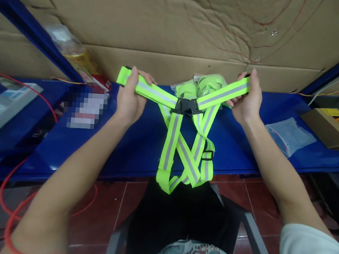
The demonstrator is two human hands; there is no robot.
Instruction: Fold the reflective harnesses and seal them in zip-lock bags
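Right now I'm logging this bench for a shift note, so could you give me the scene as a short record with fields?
left hand: fingers closed on one upper strap of the reflective harness
right hand: fingers closed on the other upper strap
reflective harness: yellow-green with grey stripes, spread between both hands
black connector: between the two upper straps
behind: clear packs with yellow-green contents
far left: bottle
right side: clear plastic bag, open cardboard box
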